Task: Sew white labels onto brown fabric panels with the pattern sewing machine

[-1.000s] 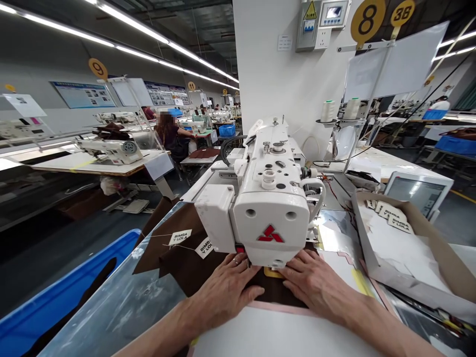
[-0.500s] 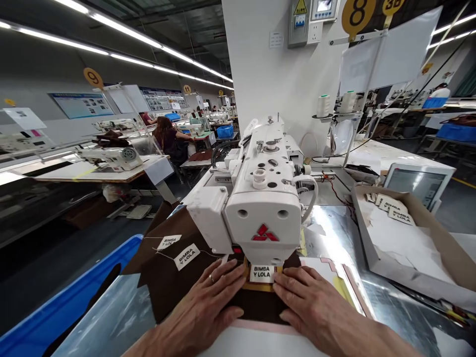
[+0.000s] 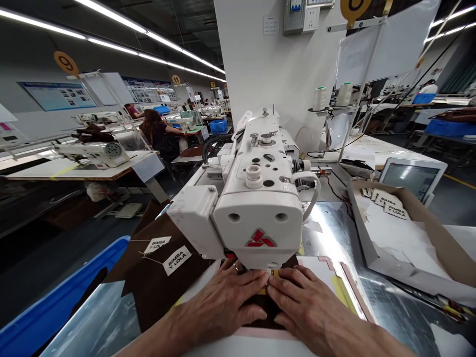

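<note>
Both my hands lie flat, fingers together, on a dark brown fabric piece [image 3: 260,307] under the head of a white sewing machine [image 3: 253,208]. My left hand [image 3: 226,302] presses the fabric on the left, a ring on one finger. My right hand [image 3: 301,305] presses it on the right, fingertips touching the left hand's near a yellow frame [image 3: 274,273] under the needle. More brown pieces with white "BIMBA Y LOLA" labels [image 3: 176,260] lie to the left of the machine.
A cardboard box [image 3: 427,243] with labels and white paper sits at right, a touch screen [image 3: 412,178] behind it. A blue bin [image 3: 55,302] stands at lower left. Thread cones [image 3: 320,98] stand behind the machine. A person sits at a far bench [image 3: 158,134].
My hands have drawn together over the fabric under the machine head. The white label seen half a second ago is now hidden. The view has moved closer.
</note>
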The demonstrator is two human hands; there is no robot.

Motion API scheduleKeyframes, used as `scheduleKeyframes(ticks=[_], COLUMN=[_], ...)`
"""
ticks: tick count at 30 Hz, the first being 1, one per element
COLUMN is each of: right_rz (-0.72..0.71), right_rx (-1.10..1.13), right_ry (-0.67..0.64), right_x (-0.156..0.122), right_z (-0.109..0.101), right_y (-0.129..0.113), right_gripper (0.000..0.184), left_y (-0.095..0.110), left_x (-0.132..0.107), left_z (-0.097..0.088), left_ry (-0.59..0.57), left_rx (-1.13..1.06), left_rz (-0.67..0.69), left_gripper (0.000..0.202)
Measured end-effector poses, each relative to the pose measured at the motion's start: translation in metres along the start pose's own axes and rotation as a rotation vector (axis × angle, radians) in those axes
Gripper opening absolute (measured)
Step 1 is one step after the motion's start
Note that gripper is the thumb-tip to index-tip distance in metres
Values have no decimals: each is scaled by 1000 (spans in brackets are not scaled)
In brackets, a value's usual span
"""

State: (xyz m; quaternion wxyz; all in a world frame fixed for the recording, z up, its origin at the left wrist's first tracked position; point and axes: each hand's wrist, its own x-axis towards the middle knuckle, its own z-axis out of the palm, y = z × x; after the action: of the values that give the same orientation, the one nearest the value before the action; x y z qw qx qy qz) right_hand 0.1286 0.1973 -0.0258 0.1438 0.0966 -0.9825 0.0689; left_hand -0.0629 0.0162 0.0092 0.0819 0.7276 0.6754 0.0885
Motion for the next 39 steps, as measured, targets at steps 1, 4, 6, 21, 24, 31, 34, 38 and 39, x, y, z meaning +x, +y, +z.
scheduleKeyframes(ticks=[1,4,6,21,24,31,34,38,39], right_rz=[-2,1,11,42,38,50,57,34,22], right_rx=[1,14,41,91,71,80,80,36,17], right_ry=[1,5,25,60,-4,49,59,55,67], right_x=[0,0,0,3,3,3,4,-1,-4], right_z=[0,0,1,-1,-1,5,4,-2,-4], right_y=[0,-1,-2,-2,-1,-2,-3,-4,-4], right_gripper=[43,42,41,38,40,42,42,42,41], left_y=[0,0,1,-5,-6,-6,-7,-9,-10], left_x=[-1,0,2,-1,-6,-8,-8,-7,-7], left_z=[-2,-6,-8,0,3,6,7,7,7], left_ry=[-14,-45,-60,-56,40,22,10,16,22], left_rx=[-4,-13,-26,-43,4,44,74,82,85], left_rz=[-7,-19,-22,-32,-7,-9,-4,24,32], left_gripper=[67,69,67,66,61,59,66,66,66])
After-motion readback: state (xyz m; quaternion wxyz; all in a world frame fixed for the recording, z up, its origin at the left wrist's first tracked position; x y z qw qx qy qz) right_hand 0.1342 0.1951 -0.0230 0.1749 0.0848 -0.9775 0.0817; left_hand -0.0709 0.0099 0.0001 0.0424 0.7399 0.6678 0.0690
